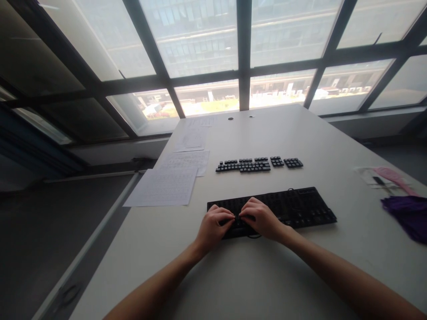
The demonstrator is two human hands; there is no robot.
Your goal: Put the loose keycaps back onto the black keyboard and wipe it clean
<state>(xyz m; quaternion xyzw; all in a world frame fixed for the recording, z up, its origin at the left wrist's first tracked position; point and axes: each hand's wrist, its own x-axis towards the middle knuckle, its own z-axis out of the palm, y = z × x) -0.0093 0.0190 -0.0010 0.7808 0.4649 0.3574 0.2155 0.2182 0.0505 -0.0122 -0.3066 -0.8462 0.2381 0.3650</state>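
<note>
A black keyboard (pixel 296 206) lies slightly slanted on the white table, with many of its keycaps off. My left hand (pixel 215 224) rests over its left part, thumb and fingers closed in a pinch. Facing it, my right hand (pixel 262 218) is closed in a pinch too, its fingertips a small gap from those of the left. Whatever lies between the fingers is too small and dark to make out. Beyond the keyboard, loose black keycaps (pixel 255 166) are laid out in keyboard order, in separate blocks.
Printed paper sheets (pixel 163 189) lie along the table's left edge. At the right are a purple cloth (pixel 405 215), a pink item (pixel 392 175) and a small dark brush-like tool (pixel 380 181). Large windows (pixel 200 38) stand behind the white table (pixel 260 138).
</note>
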